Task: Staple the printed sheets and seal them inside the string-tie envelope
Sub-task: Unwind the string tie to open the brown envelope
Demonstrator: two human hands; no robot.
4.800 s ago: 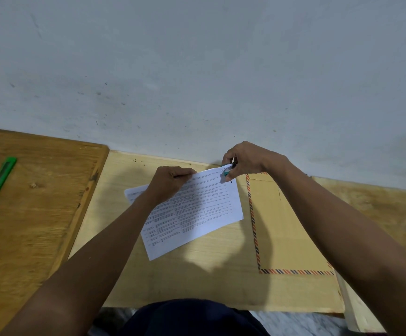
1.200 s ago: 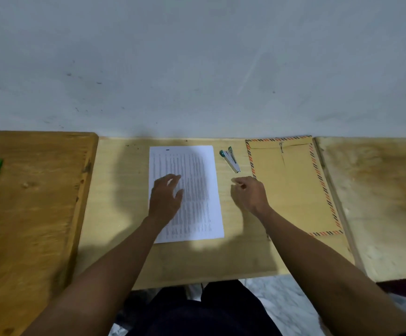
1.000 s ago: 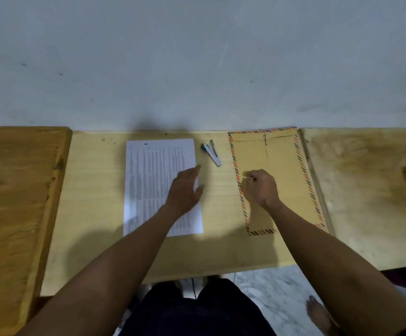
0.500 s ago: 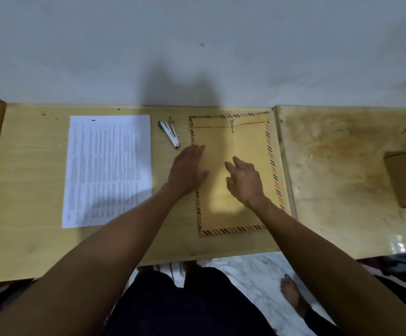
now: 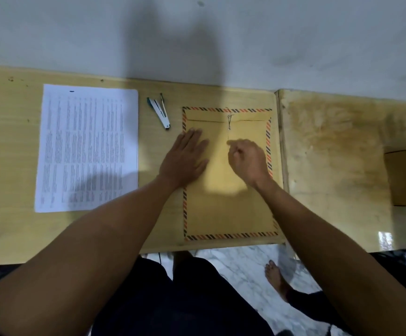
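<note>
Envelope (image 5: 228, 202), brown with a striped border, lies flap-up on the pale wooden bench (image 5: 7, 146), its string (image 5: 229, 122) wound between two buttons. Left hand (image 5: 185, 158) lies flat, fingers spread, over the envelope's left edge, seemingly to pin it. Right hand (image 5: 250, 161) hovers curled just below the string, probably pinching its loose end, though blur hides that. Printed sheets (image 5: 88, 146) lie well left, stapler (image 5: 159, 110) between them and the envelope, seemingly parked. A grey wall (image 5: 318, 32) backs the bench; marble floor (image 5: 240, 265) shows below.
</note>
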